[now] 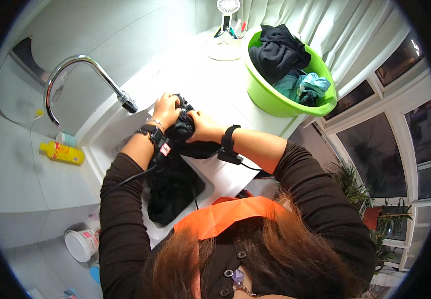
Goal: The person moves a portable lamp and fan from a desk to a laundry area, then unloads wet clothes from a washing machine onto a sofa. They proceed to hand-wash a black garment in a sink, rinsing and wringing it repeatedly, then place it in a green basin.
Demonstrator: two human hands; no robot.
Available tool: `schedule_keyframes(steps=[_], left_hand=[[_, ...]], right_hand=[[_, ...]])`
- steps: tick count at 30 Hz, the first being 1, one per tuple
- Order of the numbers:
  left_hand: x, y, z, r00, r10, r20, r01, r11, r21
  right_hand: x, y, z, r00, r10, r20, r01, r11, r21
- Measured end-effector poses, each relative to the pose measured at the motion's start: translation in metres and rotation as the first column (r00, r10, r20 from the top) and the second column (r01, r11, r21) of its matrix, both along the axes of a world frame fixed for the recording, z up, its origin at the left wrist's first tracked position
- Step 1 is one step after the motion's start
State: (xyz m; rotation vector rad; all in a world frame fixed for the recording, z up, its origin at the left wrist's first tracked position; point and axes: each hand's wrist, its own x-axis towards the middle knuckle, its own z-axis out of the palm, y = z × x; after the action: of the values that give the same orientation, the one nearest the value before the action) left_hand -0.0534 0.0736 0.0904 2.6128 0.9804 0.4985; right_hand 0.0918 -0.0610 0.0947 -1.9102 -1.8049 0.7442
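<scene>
Both of my hands grip a bunched black cloth garment (183, 126) at the right side of a white sink (105, 147). My left hand (166, 108) closes on its upper left part, and my right hand (205, 126) presses into it from the right. More black fabric (174, 187) hangs below my wrists and spreads over the sink's near part; whether it is one piece with the gripped garment I cannot tell. A curved chrome faucet (84, 59) arches over the sink to the left of my hands.
On the counter (226, 86) a green plastic basin (271, 99) holds dark and teal clothes (282, 52). Behind it stand a small lit fan lamp (228, 6) and several pens (232, 33). A yellow bottle (64, 152) and a light-blue jar (66, 139) are left of the sink.
</scene>
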Motion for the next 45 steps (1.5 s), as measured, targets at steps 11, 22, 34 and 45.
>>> schedule_keyframes(steps=[11,22,34,45], left_hand=[[-0.01,-0.157,0.045,0.904,-0.422,-0.076,0.413,0.81,0.417],[-0.049,-0.133,-0.033,0.901,0.243,0.36,-0.086,0.912,-0.401],[-0.031,-0.073,-0.057,0.959,0.269,0.095,-0.198,0.867,-0.458],[-0.028,-0.051,-0.054,0.98,0.166,0.107,-0.097,0.876,-0.472]], right_hand=[[0.024,0.061,0.042,0.945,0.304,0.121,-0.302,0.953,-0.036],[0.013,-0.04,-0.006,0.906,0.387,0.171,-0.391,0.92,-0.008],[0.026,0.02,-0.037,0.947,0.315,-0.069,-0.32,0.944,-0.078],[0.034,0.038,-0.043,0.93,0.335,-0.15,-0.356,0.925,-0.136]])
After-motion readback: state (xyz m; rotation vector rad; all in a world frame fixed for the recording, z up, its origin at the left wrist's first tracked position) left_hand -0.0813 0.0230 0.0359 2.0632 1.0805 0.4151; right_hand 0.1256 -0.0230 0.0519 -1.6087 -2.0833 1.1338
